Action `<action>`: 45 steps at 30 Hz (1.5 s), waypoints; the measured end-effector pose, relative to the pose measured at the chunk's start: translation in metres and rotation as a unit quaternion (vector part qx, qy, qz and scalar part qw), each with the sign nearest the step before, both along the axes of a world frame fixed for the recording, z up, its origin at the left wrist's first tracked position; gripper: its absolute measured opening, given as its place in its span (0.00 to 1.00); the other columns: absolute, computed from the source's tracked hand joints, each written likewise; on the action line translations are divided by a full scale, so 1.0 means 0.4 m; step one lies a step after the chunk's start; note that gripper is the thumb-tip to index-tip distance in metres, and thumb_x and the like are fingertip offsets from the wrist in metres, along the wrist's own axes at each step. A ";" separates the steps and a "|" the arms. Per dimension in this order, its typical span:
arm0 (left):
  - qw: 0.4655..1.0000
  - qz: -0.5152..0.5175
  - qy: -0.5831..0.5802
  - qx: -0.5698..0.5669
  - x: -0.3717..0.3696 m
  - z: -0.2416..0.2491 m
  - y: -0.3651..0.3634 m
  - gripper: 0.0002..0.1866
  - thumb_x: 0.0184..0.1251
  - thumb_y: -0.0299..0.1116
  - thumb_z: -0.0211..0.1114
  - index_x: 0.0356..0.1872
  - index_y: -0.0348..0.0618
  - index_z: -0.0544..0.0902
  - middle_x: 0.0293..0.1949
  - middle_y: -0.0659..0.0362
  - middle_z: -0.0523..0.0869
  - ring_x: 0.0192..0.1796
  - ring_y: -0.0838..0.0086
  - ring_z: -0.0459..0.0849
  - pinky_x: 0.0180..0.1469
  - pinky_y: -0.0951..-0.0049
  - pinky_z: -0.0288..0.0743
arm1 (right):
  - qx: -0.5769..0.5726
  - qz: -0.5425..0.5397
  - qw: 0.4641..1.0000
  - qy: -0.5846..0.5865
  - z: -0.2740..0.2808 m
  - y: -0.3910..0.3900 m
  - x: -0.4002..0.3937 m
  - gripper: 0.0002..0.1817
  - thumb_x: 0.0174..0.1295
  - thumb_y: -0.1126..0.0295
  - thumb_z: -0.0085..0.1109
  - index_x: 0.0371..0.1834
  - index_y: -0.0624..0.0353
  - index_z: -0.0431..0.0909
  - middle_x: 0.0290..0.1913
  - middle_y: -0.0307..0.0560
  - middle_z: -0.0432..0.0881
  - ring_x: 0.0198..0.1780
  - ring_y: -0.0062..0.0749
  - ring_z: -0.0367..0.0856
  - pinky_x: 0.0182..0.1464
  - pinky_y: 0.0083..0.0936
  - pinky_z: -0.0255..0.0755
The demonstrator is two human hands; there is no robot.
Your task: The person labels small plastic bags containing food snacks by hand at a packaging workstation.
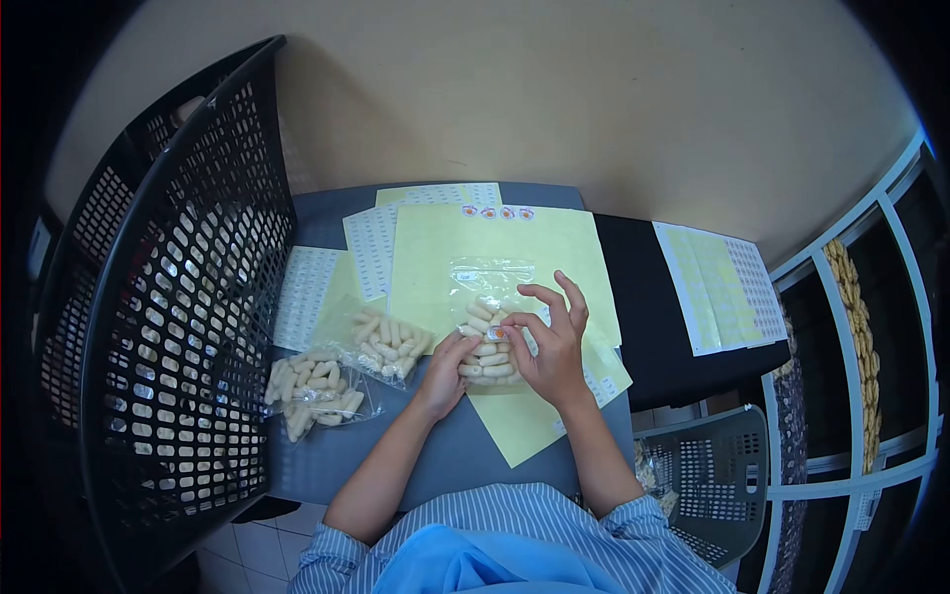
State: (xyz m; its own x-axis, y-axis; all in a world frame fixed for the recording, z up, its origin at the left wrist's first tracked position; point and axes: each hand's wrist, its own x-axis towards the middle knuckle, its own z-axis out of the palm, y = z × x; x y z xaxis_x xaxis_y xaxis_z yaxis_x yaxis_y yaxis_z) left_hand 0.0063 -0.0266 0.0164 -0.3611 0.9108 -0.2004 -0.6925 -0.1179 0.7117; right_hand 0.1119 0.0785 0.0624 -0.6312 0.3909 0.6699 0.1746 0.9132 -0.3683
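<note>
A clear plastic bag [488, 368] of pale, finger-shaped pieces lies in front of me on yellow backing paper. My left hand [447, 374] grips the bag's left side, fingers curled at its edge and thumb on top. A small white sticker [497, 335] with an orange-red mark is on the front of the bag. My right hand [554, 358] pinches at this sticker with thumb and index finger, its other fingers raised. The large yellow sheet [426, 247] under the bag carries a row of round stickers [498, 212] along its top edge.
Two more filled bags [391, 342] [315, 388] lie left on the grey table [396, 475]. A tall black perforated basket [183, 327] stands at the left. Sticker sheets [720, 287] rest on a black surface at right, above a grey-green basket [717, 475]. A shelf frame [851, 490] stands far right.
</note>
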 end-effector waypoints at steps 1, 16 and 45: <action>1.000 -0.003 -0.002 -0.001 -0.001 -0.003 0.000 0.14 0.64 0.34 0.49 0.48 0.39 0.69 0.40 0.57 0.76 0.41 0.76 0.78 0.42 0.77 0.74 | 0.008 -0.002 1.000 -0.004 0.001 0.000 0.000 0.04 0.44 0.74 0.63 0.23 0.53 0.78 0.48 0.40 0.73 0.63 0.46 0.52 0.61 0.39 0.48; 1.000 -0.004 -0.007 0.008 0.001 -0.011 -0.001 0.15 0.65 0.34 0.49 0.50 0.39 0.68 0.42 0.57 0.76 0.43 0.76 0.77 0.45 0.76 0.73 | 0.003 -0.007 1.000 0.004 -0.001 -0.009 -0.005 0.02 0.47 0.71 0.60 0.24 0.53 0.78 0.48 0.41 0.72 0.62 0.46 0.53 0.62 0.45 0.45; 1.000 0.003 -0.001 0.016 0.011 0.002 -0.001 0.14 0.65 0.33 0.49 0.50 0.39 0.68 0.44 0.57 0.76 0.46 0.76 0.77 0.46 0.77 0.73 | 0.005 -0.025 1.000 0.005 -0.003 -0.016 -0.009 0.03 0.46 0.69 0.62 0.25 0.52 0.78 0.48 0.42 0.72 0.63 0.47 0.53 0.62 0.46 0.42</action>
